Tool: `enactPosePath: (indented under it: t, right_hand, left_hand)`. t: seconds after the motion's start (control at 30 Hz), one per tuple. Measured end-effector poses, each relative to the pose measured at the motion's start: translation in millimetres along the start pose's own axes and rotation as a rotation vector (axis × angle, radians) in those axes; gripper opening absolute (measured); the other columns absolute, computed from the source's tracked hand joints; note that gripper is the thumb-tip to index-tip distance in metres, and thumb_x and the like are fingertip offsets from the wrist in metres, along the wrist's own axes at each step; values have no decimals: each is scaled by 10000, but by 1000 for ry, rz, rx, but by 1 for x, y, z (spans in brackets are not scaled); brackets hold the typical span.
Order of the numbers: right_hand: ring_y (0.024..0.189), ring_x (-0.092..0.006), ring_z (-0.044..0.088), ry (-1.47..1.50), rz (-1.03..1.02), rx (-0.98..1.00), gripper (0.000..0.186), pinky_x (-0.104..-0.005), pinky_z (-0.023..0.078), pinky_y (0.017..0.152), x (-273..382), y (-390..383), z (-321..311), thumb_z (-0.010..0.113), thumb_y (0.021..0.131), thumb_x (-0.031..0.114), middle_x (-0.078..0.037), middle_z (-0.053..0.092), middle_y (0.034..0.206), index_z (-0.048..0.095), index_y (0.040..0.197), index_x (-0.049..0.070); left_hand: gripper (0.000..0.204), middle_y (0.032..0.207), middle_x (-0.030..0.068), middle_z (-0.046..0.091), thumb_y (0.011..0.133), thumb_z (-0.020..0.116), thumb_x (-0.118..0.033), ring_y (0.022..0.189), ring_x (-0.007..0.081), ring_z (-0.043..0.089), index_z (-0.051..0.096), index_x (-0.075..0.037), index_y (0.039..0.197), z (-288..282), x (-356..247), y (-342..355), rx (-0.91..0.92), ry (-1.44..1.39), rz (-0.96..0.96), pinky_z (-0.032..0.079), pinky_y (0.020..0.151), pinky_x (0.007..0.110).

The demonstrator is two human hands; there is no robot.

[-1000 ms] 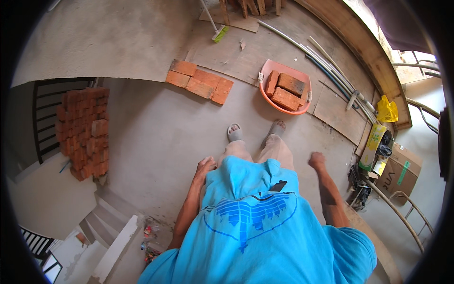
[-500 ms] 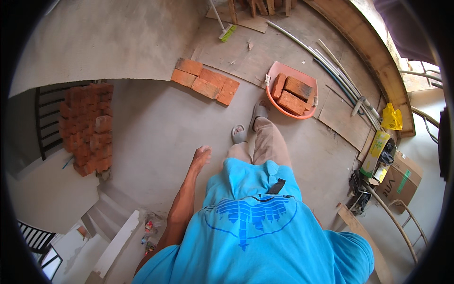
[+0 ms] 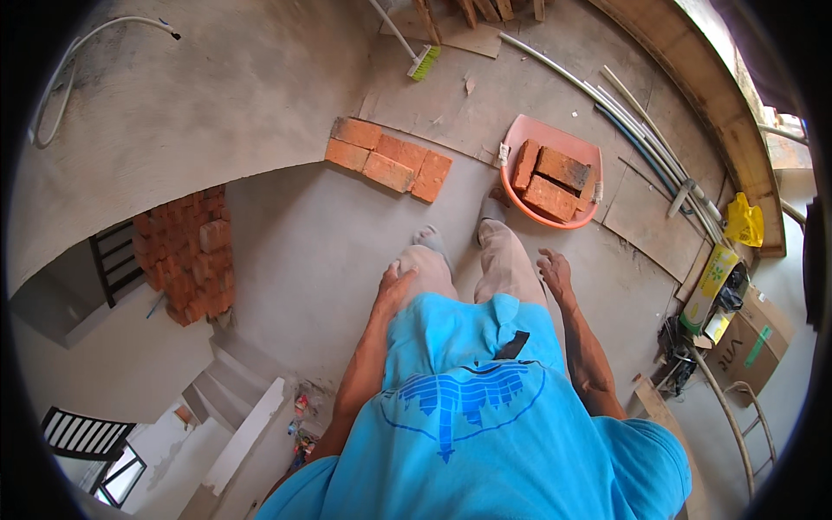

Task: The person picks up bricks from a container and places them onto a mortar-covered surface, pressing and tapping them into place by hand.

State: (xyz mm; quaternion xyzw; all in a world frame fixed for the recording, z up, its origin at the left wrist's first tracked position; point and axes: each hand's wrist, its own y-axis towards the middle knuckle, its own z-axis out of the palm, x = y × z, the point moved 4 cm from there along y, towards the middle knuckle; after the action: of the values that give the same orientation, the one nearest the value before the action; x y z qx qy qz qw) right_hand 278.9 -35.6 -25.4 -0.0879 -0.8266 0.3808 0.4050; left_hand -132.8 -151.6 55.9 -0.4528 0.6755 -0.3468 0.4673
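Observation:
My left hand (image 3: 396, 284) is beside my left thigh, loosely bent with its fingers a little apart and nothing in it. On the other side, my right hand (image 3: 555, 269) hangs by my right leg, empty, fingers apart. Ahead of my feet and to the right is a pink-orange plastic tub (image 3: 513, 208) with rope-wrapped handles. Several red bricks lie inside, among them a dark-stained brick (image 3: 563, 167). Left of the tub, several bricks (image 3: 388, 172) lie flat in a row on the floor, out of reach of both hands.
A brick stack (image 3: 186, 260) stands at the left by a dark railing and steps. A green-bristled broom (image 3: 423, 62) leans at the far side. Pipes (image 3: 641, 130) lie along the curved right edge, near a yellow bag (image 3: 744, 220) and a cardboard box (image 3: 752, 342).
My right hand has come into view beside my right leg. My left hand has moved right, to my thigh. My feet have shifted, with the tub now slightly farther right in view.

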Motion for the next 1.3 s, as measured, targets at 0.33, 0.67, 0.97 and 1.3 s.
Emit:
enactPosePath:
  t: [0.33, 0.67, 0.97, 1.3]
  right_hand:
    - [1130, -420, 579, -456, -214, 252, 760, -478, 491, 964, 75, 29, 86, 675, 815, 403, -263, 684, 1088, 494, 1406, -40]
    - [1070, -430, 639, -490, -32, 295, 478, -500, 523, 917, -8, 92, 152, 610, 842, 288, -254, 700, 1088, 639, 1256, 50]
    - [896, -414, 679, -816, 50, -129, 400, -495, 546, 807, -64, 198, 63, 632, 807, 120, -218, 696, 972, 632, 1205, 79]
    - [987, -427, 647, -1086, -194, -415, 355, -527, 520, 847, -54, 341, -55, 546, 885, 127, -216, 648, 1076, 563, 1234, 63]
  left_hand:
    - [1298, 1505, 298, 426, 636, 846, -613, 1409, 411, 418, 222, 60, 1554, 4, 66, 60, 35, 363, -299, 358, 1170, 444]
    - [1112, 1352, 282, 566, 624, 861, -567, 1275, 429, 538, 419, 43, 1441, -38, 43, 84, -133, 521, -313, 435, 1090, 466]
    - [974, 1276, 265, 594, 715, 793, -573, 1219, 435, 565, 476, 35, 1405, -30, 36, 95, -210, 588, -287, 461, 1033, 484]
    - [901, 1285, 266, 587, 750, 769, -555, 1189, 438, 578, 504, 34, 1378, -13, 38, 97, -224, 665, -296, 460, 1020, 488]
